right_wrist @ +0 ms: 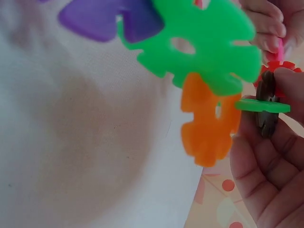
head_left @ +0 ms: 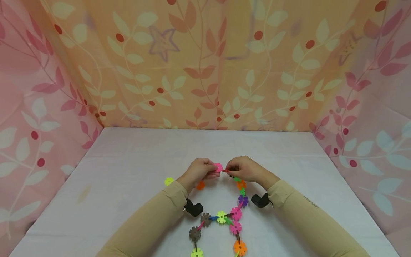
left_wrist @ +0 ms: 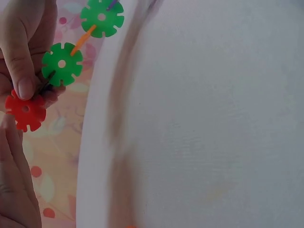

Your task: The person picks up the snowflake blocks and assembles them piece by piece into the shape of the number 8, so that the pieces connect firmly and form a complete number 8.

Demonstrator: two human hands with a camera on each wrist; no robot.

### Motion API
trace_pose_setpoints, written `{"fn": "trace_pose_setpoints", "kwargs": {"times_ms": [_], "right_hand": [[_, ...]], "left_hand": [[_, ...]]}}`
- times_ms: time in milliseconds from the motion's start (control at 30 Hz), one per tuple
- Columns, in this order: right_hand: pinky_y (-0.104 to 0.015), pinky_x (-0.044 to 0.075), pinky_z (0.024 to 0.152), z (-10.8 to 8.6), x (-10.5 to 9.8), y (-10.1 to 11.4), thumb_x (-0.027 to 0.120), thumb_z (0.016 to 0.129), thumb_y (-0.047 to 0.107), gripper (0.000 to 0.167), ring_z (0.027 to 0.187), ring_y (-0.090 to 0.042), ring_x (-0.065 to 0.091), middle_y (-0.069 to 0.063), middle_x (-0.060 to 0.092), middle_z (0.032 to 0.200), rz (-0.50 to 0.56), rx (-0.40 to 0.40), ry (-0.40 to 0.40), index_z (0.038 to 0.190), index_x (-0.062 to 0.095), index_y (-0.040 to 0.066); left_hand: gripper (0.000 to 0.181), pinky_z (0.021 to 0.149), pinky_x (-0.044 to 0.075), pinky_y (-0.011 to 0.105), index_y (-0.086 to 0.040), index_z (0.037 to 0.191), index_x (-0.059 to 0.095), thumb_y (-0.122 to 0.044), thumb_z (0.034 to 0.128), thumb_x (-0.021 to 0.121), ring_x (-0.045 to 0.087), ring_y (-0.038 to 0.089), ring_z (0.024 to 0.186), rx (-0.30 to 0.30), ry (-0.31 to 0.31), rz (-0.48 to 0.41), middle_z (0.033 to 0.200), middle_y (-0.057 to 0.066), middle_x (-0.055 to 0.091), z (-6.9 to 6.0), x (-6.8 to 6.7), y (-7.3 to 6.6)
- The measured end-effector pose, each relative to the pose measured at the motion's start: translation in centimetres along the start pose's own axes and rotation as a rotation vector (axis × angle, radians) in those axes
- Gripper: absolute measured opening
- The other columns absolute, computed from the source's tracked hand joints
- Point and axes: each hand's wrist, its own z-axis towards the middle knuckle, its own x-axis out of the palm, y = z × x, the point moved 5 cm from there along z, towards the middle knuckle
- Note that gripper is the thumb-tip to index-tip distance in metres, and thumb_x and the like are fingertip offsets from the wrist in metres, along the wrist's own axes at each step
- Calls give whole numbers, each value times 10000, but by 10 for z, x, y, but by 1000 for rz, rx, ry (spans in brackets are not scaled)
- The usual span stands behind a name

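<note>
My left hand pinches a pink notched building disc above the table. Facing it, my right hand grips a red notched disc between thumb and fingers. In the right wrist view the pink disc meets the red one edge-on; I cannot tell how deep it sits. From the red disc a chain hangs below my right hand: a dark disc, a green disc, an orange disc, another green disc and a purple disc.
The chain continues nearer me through pink discs, a lime disc and grey discs, leaving the lower frame edge. An orange disc and a yellow disc show beside my left arm. Patterned cloth walls the white table.
</note>
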Motion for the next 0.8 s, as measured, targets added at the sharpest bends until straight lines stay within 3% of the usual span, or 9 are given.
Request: {"fn": "trace_pose_setpoints", "kwargs": {"times_ms": [133, 400, 633, 800], "right_hand": [[-230, 481, 639, 1, -1, 2, 646, 848, 128, 78, 668, -80, 517, 76, 615, 779, -32, -24, -19, 860, 692, 67], [-224, 459, 629, 1, -2, 6, 645, 843, 98, 54, 661, -69, 487, 84, 569, 751, -89, -132, -95, 807, 681, 79], [-217, 468, 599, 3, -2, 5, 614, 849, 18, 137, 658, -70, 508, 58, 525, 721, -27, -144, -201, 754, 630, 116], [-221, 480, 595, 3, -1, 5, 608, 844, -8, 174, 649, -70, 528, 48, 522, 711, 2, -138, -215, 735, 607, 127]], "left_hand": [[138, 660, 533, 278, 27, 915, 591, -104, 873, 606, 684, 232, 723, 7, 11, -10, 826, 134, 670, -1, 2, 0], [145, 631, 539, 290, 4, 854, 634, -140, 855, 632, 670, 191, 637, 16, -1, 70, 762, 112, 681, -2, 3, 0], [100, 616, 536, 253, -10, 762, 582, -50, 848, 613, 646, 130, 587, 41, -31, -70, 719, 84, 668, -1, 8, 0], [124, 588, 532, 234, -23, 730, 556, -25, 841, 611, 638, 121, 575, 58, -40, -107, 701, 82, 663, -1, 11, 1]]}}
